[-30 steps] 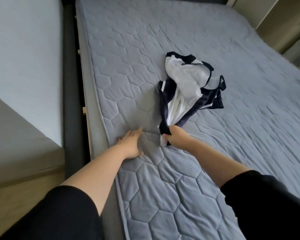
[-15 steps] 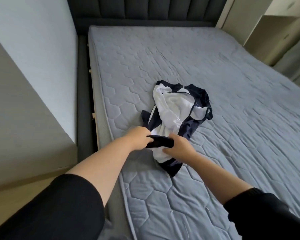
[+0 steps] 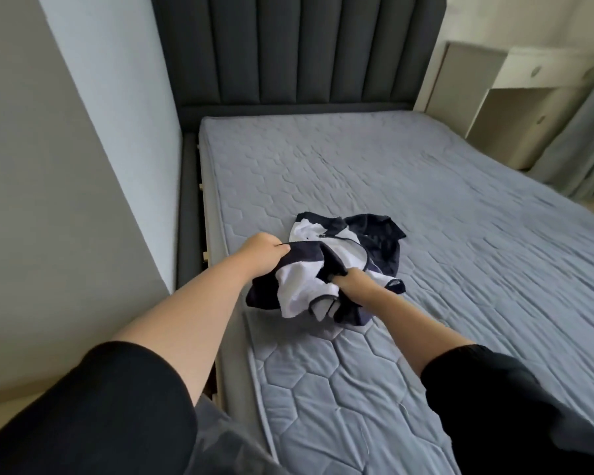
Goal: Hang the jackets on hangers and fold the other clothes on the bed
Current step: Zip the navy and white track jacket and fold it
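A crumpled navy and white garment [image 3: 323, 269] lies bunched near the left edge of the grey quilted bed [image 3: 426, 207]. My left hand [image 3: 261, 252] grips a dark edge of the garment at its left side. My right hand [image 3: 352, 281] grips a fold of it lower right, with its fingers buried in the cloth. The part between my hands is lifted slightly off the mattress, and the rest trails behind on the bed. No hanger is in view.
A dark padded headboard [image 3: 299, 53] stands at the far end. A pale wall [image 3: 83, 149] runs close along the bed's left side, with a narrow gap. A white cabinet [image 3: 515, 97] and a curtain [image 3: 590, 138] stand at the far right.
My left hand left the mattress and took hold of the garment's dark edge. Both hands pulled the garment nearer and bunched it up. My head tilted up, bringing the headboard into view.
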{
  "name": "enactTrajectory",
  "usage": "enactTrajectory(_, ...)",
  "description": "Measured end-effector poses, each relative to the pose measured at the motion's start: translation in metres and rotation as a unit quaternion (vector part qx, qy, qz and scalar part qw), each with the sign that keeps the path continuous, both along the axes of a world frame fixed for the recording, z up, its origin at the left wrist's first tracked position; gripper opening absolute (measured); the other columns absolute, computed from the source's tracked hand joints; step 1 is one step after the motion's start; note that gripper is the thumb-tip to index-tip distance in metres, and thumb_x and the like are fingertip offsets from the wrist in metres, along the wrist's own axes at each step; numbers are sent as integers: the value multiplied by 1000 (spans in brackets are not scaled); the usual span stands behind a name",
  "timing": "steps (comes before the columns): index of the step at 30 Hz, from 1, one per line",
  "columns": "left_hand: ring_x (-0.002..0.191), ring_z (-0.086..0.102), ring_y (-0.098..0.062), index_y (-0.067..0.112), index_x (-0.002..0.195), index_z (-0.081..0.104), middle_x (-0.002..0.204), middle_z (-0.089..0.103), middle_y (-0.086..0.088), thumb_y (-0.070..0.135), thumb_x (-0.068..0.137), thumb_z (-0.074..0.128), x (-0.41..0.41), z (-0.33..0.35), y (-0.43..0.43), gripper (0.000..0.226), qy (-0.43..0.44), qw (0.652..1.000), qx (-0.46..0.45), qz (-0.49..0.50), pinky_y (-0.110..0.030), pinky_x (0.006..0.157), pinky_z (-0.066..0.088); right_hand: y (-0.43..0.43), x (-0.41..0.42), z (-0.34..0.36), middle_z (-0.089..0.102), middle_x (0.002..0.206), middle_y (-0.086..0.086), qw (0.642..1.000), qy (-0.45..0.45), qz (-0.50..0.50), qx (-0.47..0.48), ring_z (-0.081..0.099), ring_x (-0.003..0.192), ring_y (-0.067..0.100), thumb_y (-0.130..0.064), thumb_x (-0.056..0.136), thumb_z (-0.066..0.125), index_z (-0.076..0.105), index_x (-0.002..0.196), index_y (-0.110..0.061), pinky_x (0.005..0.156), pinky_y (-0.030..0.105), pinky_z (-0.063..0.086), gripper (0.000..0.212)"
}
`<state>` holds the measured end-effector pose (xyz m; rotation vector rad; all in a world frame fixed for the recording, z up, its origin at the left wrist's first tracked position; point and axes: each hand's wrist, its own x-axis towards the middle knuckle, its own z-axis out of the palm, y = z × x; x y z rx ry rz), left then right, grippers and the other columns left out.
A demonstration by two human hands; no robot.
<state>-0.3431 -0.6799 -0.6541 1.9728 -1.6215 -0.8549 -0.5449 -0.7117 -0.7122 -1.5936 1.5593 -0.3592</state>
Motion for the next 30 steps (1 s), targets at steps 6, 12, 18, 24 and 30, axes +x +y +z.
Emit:
enactTrajectory(6, 72, 53, -19, 11, 75, 60, 74, 58, -4, 31, 99, 46, 13, 43, 33, 34, 58, 997, -50, 27, -26, 56, 36, 1, 27, 106, 54, 61, 4, 981, -175, -78, -37, 51, 61, 21, -11, 86, 58, 58, 67, -8, 58, 27, 39, 19)
enactTrajectory(12, 72, 59, -19, 14, 72, 63, 72, 63, -3, 29, 98, 47, 28, 82, 50, 34, 167, 973, -125, 97, -25, 62, 44, 21, 78, 194, 64, 74, 12, 927, -370, -30, -52, 61, 65, 22, -5, 83, 62, 66, 82, 3, 62, 26, 47, 9)
enactTrajectory(18, 72, 64, -24, 17, 76, 68, 81, 68, -10, 21, 89, 62, 55, 83, 46, 15, 230, 960, -115, 109, -32, 69, 53, -13, 89, 205, 53, 72, 9, 905, -369, -117, -178, 49, 73, 17, -7, 80, 60, 62, 70, -1, 64, 31, 39, 12)
enactTrajectory(24, 59, 49, -6, 23, 59, 53, 62, 55, 5, 14, 80, 64, 62, 33, 34, 25, -9, 984, -119, 133, -23, 50, 32, -55, 49, 124, 42, 54, 5, 977, -71, -109, -172, 44, 62, 22, 0, 75, 60, 48, 54, -12, 48, 25, 35, 27)
enactTrajectory(30, 54, 43, -14, 19, 57, 44, 60, 48, 1, 10, 82, 54, 55, 3, 14, 28, -29, 969, -121, 212, -25, 46, 28, -64, 38, 80, 43, 58, 5, 991, -10, -100, -87, 43, 54, 20, -20, 80, 65, 49, 64, -10, 50, 25, 35, 25)
